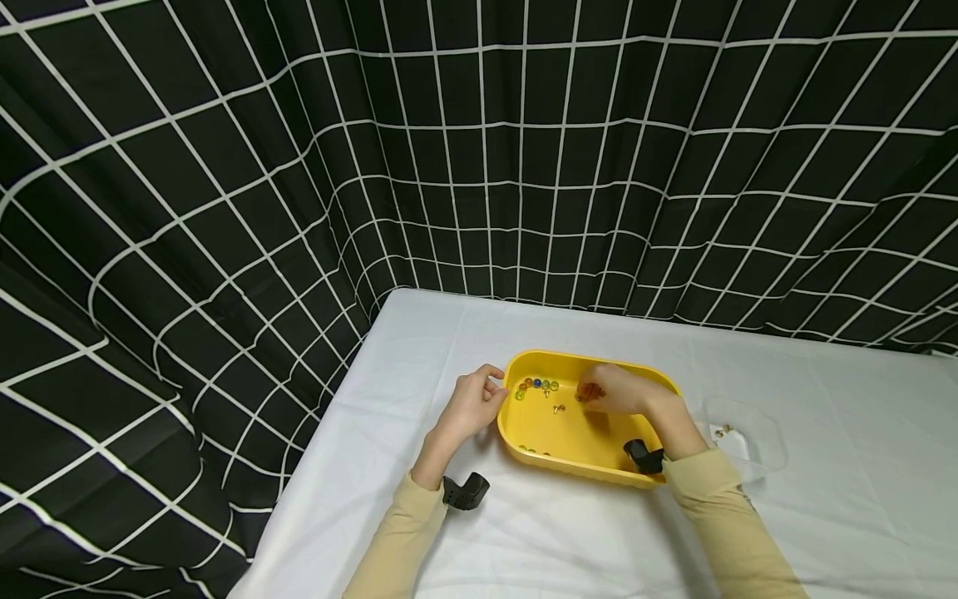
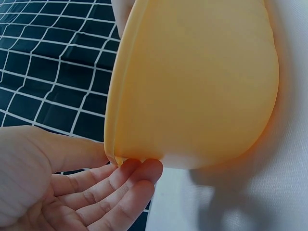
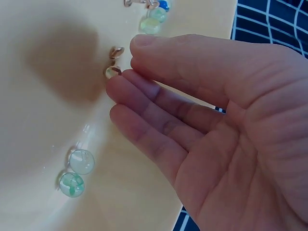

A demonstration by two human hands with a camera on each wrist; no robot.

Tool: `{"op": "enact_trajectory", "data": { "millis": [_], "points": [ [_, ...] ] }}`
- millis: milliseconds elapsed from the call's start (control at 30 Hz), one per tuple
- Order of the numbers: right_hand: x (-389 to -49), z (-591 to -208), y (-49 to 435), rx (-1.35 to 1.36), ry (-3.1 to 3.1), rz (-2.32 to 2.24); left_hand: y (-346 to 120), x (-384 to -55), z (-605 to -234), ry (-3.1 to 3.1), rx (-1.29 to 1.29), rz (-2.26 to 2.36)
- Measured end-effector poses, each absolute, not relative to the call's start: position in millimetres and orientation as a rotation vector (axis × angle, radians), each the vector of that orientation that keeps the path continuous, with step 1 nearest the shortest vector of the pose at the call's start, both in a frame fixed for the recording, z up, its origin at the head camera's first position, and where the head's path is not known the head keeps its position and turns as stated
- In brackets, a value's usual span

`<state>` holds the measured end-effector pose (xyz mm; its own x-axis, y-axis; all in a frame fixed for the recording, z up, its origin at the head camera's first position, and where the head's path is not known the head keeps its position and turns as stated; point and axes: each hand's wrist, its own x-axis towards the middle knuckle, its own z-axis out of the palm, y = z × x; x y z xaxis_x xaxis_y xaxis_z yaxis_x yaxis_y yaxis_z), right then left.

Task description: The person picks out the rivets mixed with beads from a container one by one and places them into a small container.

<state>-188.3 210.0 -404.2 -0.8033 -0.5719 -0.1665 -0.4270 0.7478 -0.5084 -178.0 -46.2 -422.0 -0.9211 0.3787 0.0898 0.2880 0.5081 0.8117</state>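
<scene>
A yellow tray (image 1: pixel 554 433) lies on the white-covered table. My left hand (image 1: pixel 475 402) pinches its left rim; in the left wrist view the thumb lies at the lip, fingertips (image 2: pixel 153 169) against the outer wall. My right hand (image 1: pixel 624 391) reaches into the tray with bent, loosely gathered fingers. Beside its fingertips are small gold-coloured metal pieces (image 3: pixel 113 72); contact cannot be made out. More gold pieces (image 1: pixel 558 408) lie mid-tray. Coloured glass marbles (image 1: pixel 537 383) line the far left corner, and two greenish marbles (image 3: pixel 82 161) sit by the wall under my right hand.
To the right of the tray stands a clear plastic container (image 1: pixel 756 441) with a few gold pieces (image 1: pixel 723 431) in it. More marbles (image 1: pixel 527 450) show at the tray's near edge. A black curtain with white grid lines (image 1: pixel 524 166) hangs behind the table.
</scene>
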Motion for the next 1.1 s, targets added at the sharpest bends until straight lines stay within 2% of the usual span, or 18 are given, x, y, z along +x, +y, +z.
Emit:
{"op": "enact_trajectory", "data": {
  "millis": [567,1100],
  "points": [
    [-190.5,-409.4,208.7,-0.676,2.638,-0.594,-46.2,-177.8,-422.0,2.648,0.592,1.379],
    [-190.4,-411.9,207.0,-0.695,2.62,-0.615,-46.9,-177.8,-423.1,2.628,0.585,1.39]
  ]
}}
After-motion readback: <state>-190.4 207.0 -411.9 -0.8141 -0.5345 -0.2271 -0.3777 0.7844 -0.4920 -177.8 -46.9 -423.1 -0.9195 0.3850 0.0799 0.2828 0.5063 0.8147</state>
